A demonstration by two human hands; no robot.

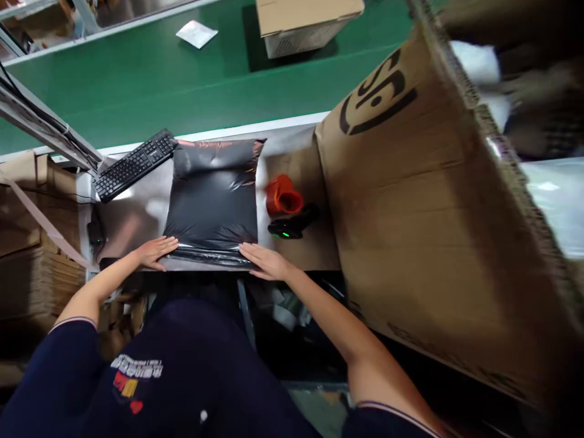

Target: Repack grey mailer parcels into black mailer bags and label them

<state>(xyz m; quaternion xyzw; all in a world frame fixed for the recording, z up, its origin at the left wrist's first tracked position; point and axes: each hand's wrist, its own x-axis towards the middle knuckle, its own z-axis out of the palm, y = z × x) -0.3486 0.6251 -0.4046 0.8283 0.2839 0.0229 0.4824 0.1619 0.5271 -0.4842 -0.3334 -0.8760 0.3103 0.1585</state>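
Observation:
A filled black plastic mailer bag [213,194] lies on the grey worktable [137,213] in front of me. My left hand [155,251] rests flat at the bag's near left corner, fingers stretched out. My right hand [264,260] lies flat on the bag's near right corner, over its folded flap, fingers extended. Neither hand holds anything.
A black keyboard [134,164] sits left of the bag. An orange tape roll [283,196] and a black handheld scanner [292,225] lie to its right. A large tilted cardboard box [424,213] fills the right. Beyond runs a green conveyor [182,79] carrying a carton [305,24].

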